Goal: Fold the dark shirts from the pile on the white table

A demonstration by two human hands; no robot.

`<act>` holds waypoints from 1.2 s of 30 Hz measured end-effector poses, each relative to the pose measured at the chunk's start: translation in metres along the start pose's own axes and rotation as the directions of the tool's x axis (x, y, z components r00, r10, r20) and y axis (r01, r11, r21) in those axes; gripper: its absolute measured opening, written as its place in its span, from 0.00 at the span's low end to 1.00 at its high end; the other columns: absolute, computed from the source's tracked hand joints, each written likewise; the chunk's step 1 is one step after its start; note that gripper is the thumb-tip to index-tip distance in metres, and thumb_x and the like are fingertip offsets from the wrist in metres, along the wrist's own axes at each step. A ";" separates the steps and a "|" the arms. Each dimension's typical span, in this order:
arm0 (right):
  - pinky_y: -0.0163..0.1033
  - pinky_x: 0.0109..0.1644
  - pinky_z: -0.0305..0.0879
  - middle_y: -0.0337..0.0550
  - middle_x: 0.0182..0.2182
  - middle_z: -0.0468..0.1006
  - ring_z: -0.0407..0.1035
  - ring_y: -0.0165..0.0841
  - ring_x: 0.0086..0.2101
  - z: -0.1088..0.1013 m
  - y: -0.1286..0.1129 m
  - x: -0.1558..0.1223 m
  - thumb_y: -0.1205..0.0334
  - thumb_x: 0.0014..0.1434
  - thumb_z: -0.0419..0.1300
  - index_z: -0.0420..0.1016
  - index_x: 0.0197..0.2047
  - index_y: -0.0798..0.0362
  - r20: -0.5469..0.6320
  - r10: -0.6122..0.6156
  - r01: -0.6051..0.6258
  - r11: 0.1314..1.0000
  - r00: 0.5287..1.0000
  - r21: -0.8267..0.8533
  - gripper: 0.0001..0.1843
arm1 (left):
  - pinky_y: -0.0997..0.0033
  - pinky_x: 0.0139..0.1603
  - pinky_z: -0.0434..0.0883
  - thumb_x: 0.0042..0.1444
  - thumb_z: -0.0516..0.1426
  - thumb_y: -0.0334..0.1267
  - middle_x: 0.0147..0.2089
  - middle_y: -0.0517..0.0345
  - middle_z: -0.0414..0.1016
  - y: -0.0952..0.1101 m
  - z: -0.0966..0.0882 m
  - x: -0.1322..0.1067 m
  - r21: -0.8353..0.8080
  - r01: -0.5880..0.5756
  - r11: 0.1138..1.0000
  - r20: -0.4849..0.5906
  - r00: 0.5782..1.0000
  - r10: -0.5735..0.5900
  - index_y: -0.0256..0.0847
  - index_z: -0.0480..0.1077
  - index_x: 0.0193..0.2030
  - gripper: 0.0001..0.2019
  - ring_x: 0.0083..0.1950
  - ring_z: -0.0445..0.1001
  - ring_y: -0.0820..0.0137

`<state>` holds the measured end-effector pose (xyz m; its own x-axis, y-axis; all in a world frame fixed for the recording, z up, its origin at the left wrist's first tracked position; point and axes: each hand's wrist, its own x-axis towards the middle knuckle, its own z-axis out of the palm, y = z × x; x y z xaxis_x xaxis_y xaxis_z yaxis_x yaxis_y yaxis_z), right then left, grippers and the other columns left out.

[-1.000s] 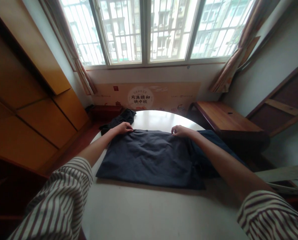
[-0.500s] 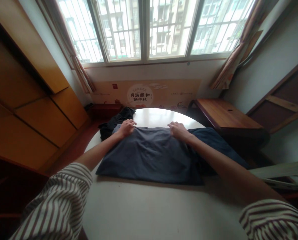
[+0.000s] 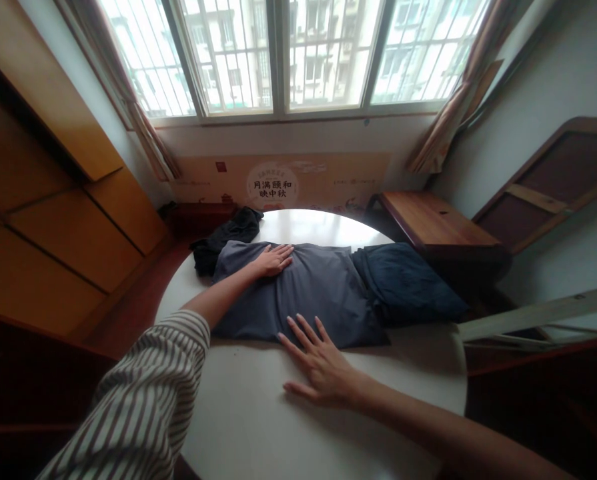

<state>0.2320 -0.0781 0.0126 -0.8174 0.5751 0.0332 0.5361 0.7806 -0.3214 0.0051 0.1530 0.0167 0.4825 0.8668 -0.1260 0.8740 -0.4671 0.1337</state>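
A grey-blue piece of clothing [image 3: 323,287] lies folded and spread across the round white table [image 3: 258,400], with soft creases through its middle. My left hand [image 3: 275,260] rests flat on its far part, fingers stretched to the right. Over the near edge of the cloth is my right hand [image 3: 321,367], fingers spread and pointing away from me; the fingertips overlap the fabric, and whether they press on it I cannot tell. A folded dark blue garment [image 3: 411,280] adjoins the cloth on the right. Behind its left end sits a crumpled black garment [image 3: 231,237].
Beyond the table stands a wooden desk [image 3: 443,220] at the right. Orange-brown cabinets [image 3: 78,227] line the left side. A barred window [image 3: 323,60] and a printed banner [image 3: 318,177] are ahead. A pale rail [image 3: 538,313] runs beside the table's right edge.
Both hands have let go of the cloth's far edge. My left hand now lies flat on it, while my right hand has come back to the near edge with fingers spread. The view shifted slightly.
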 end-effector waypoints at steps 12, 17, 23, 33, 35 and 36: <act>0.54 0.72 0.41 0.55 0.70 0.50 0.44 0.46 0.69 -0.003 -0.044 -0.047 0.45 0.66 0.51 0.48 0.73 0.56 0.015 -0.152 0.145 0.963 0.988 0.229 0.39 | 0.53 0.64 0.62 0.68 0.44 0.36 0.61 0.39 0.68 0.052 -0.026 -0.027 0.048 -0.029 0.998 -0.235 0.971 0.040 0.33 0.68 0.59 0.19 0.62 0.66 0.56; 0.51 0.67 0.57 0.55 0.60 0.70 0.63 0.43 0.60 -0.012 -0.021 -0.058 0.64 0.66 0.50 0.68 0.61 0.58 -0.163 -0.059 0.075 0.993 0.985 0.093 0.22 | 0.60 0.61 0.67 0.62 0.55 0.53 0.59 0.38 0.69 0.105 0.005 -0.133 0.007 -0.394 0.919 -0.217 0.897 0.386 0.33 0.67 0.60 0.28 0.61 0.68 0.55; 0.56 0.62 0.64 0.58 0.58 0.72 0.66 0.48 0.58 -0.025 0.026 -0.065 0.64 0.63 0.57 0.71 0.59 0.59 -0.287 0.037 -0.057 0.997 0.957 -0.060 0.21 | 0.58 0.69 0.57 0.58 0.49 0.26 0.66 0.35 0.63 0.121 0.032 -0.180 0.147 -0.353 0.924 -0.094 0.925 0.368 0.27 0.60 0.65 0.26 0.70 0.58 0.55; 0.50 0.58 0.68 0.56 0.52 0.76 0.70 0.45 0.53 -0.035 0.027 -0.025 0.58 0.61 0.62 0.74 0.54 0.56 -0.250 -0.002 0.004 1.000 0.968 0.009 0.19 | 0.62 0.50 0.72 0.54 0.49 0.20 0.50 0.37 0.73 0.134 0.018 -0.154 0.251 -0.103 0.963 -0.071 0.990 0.124 0.29 0.68 0.52 0.19 0.52 0.72 0.56; 0.48 0.56 0.68 0.55 0.50 0.77 0.72 0.44 0.51 -0.045 0.033 -0.011 0.56 0.64 0.59 0.75 0.53 0.56 -0.259 0.002 0.011 0.999 0.966 0.049 0.17 | 0.62 0.46 0.72 0.55 0.50 0.20 0.45 0.40 0.73 0.137 0.015 -0.157 0.252 -0.081 0.964 -0.053 0.994 0.097 0.30 0.69 0.48 0.16 0.47 0.73 0.58; 0.46 0.56 0.68 0.54 0.50 0.78 0.72 0.43 0.51 -0.051 0.039 -0.001 0.56 0.65 0.58 0.76 0.52 0.56 -0.270 0.017 0.003 0.997 0.963 0.075 0.17 | 0.61 0.46 0.72 0.55 0.50 0.21 0.45 0.40 0.73 0.139 0.014 -0.161 0.234 -0.066 0.970 -0.068 0.994 0.084 0.31 0.70 0.47 0.15 0.46 0.73 0.58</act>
<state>0.2641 -0.0357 0.0487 -0.7207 0.6332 0.2822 0.5161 0.7619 -0.3913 0.0501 -0.0538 0.0418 0.5496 0.8341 -0.0470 0.8291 -0.5515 -0.0921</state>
